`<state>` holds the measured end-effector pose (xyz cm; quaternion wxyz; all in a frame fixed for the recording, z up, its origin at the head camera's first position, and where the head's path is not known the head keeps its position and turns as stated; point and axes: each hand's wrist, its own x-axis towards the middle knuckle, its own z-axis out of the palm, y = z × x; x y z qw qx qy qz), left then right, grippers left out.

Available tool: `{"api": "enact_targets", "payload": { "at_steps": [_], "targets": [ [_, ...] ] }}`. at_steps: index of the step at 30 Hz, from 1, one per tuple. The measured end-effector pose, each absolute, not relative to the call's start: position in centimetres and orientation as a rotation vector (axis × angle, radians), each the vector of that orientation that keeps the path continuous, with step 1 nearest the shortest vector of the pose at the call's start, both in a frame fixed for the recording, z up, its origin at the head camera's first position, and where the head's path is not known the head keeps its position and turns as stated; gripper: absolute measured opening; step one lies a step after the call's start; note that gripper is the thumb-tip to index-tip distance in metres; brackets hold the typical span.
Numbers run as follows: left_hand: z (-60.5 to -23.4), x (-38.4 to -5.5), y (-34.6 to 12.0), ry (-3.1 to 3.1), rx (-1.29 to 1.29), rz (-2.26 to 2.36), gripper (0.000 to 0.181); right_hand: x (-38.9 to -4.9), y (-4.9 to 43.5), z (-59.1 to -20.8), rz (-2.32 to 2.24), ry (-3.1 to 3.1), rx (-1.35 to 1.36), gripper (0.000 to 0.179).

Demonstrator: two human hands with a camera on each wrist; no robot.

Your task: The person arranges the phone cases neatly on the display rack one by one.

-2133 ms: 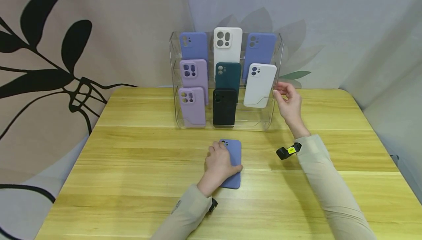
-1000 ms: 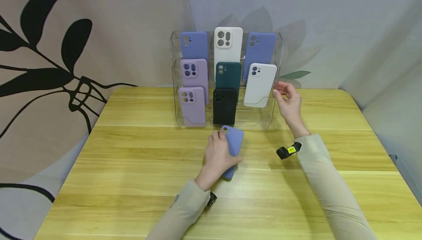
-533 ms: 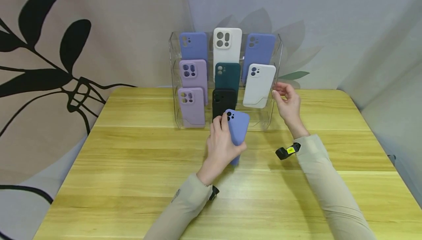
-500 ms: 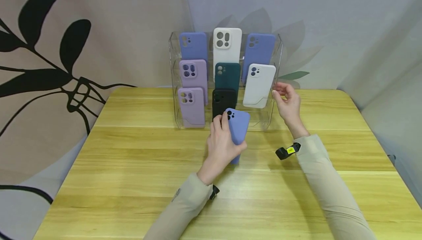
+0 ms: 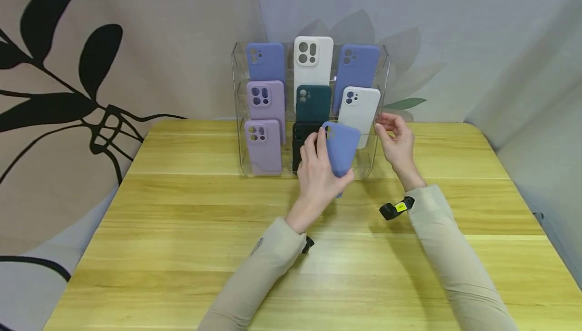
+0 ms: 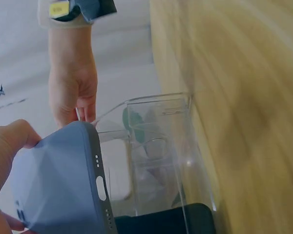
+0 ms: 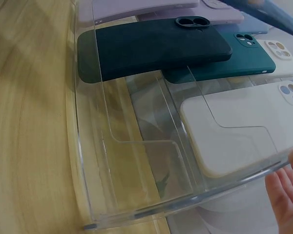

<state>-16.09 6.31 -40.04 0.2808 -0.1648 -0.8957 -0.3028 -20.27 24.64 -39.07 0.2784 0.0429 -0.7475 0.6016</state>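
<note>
My left hand [image 5: 318,179] grips a blue phone case [image 5: 342,151] by its sides, thumb on the right edge and fingers on the left. The case tilts upright in front of the lower right part of a clear acrylic display rack [image 5: 374,161], overlapping a white case [image 5: 356,106]. In the left wrist view, the bottom end of the blue case [image 6: 63,180] shows its port cutout. Thumb and fingers of my right hand [image 5: 400,144] pinch the rack's right side edge. The right wrist view shows the rack's front lip [image 7: 149,142] close up.
The rack's three tiers hold other cases: blue cases [image 5: 266,65] and a white one on top, a lilac [image 5: 268,106] and a dark green one [image 5: 313,102] mid-tier, a lilac and a black one [image 5: 300,134] below. Wood-grain table [image 5: 182,250]; fabric backdrop behind.
My left hand has lifted the blue phone case off the table, tilted it up and carried it forward and right to the rack's front. My right hand has stayed at the rack's side.
</note>
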Motion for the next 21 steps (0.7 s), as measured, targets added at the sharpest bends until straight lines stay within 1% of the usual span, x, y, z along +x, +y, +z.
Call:
{"api": "enact_targets", "payload": {
  "at_steps": [12,19,21],
  "targets": [
    [-39.8,-19.7,9.4,-2.175,-0.498,-0.832,0.097,-20.4,24.7,-39.3,1.593,-1.979,0.148,0.021],
    [-40.1,-21.4,11.1,-2.122,-0.517,-0.842,0.098,-20.5,24.8,-39.3,1.594,-1.99,0.11,0.021],
    [-40.3,-21.7,11.6,-2.117,-0.522,-0.828,0.097,-20.7,25.1,-39.5,1.655,-1.973,0.079,0.017]
  ]
}}
